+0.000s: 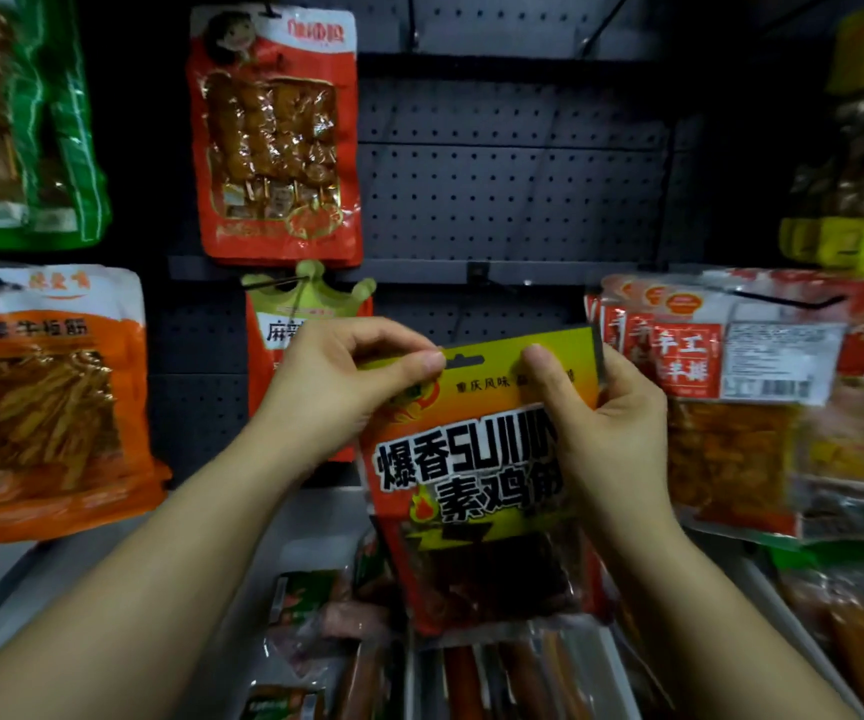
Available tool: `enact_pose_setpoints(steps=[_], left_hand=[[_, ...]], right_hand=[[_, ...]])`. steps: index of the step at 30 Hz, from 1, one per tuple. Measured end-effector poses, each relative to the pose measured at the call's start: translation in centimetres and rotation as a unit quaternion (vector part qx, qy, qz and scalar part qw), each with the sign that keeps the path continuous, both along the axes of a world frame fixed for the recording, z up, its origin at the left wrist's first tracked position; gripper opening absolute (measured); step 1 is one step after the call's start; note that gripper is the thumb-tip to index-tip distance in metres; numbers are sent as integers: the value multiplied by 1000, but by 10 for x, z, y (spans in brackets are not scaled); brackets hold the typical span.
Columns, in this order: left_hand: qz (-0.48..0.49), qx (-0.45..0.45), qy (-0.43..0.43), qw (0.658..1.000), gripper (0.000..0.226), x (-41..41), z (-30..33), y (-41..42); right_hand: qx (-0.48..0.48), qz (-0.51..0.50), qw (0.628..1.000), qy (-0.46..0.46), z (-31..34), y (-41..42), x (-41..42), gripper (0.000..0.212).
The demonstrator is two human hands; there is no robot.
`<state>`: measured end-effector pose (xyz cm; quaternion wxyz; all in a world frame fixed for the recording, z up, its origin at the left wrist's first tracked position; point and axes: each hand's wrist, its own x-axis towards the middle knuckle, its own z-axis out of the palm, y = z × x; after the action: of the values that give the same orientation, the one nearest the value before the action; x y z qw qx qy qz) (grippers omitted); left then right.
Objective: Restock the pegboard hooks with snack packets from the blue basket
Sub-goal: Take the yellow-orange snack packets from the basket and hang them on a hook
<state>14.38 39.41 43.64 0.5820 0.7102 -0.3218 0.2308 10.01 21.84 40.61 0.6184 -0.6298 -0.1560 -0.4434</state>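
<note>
Here, packets are hanging all over the pegboard (513, 200); the left hand (336, 387) and right hand (606, 433) are each pinching the yellow snack packet's (476, 491) top.

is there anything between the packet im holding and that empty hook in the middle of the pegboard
Nothing visible blocks it. Both hands, left and right, hold the yellow-and-orange packet by its top edge, just below the bare hook. Only open pegboard lies between; the hanging packets sit off to either side.
</note>
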Motion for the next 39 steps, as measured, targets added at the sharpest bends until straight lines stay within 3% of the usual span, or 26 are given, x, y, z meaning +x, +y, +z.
enact_pose_setpoints(steps=[4, 11, 27, 29, 32, 36, 39], left_hand=[[8, 22, -27, 999, 2, -7, 16, -18], [51, 47, -64, 996, 7, -1, 48, -40], [92, 85, -23, 992, 8, 38, 46, -49], [94, 69, -30, 993, 6, 44, 42, -49], [105, 29, -36, 993, 23, 54, 29, -48], [18, -62, 50, 997, 35, 64, 3, -46], [18, -61, 58, 996, 26, 69, -7, -48]], right_hand=[[23, 0, 1000, 8, 8, -19, -7, 18], [72, 17, 997, 37, 33, -39, 13, 26], [55, -22, 993, 99, 24, -43, 50, 16], [39, -34, 993, 102, 17, -46, 52, 11], [31, -52, 989, 133, 6, -51, 53, 11], [24, -69, 988, 140, 1, -53, 58, 33], [18, -71, 987, 144, 0, -53, 67, 38]])
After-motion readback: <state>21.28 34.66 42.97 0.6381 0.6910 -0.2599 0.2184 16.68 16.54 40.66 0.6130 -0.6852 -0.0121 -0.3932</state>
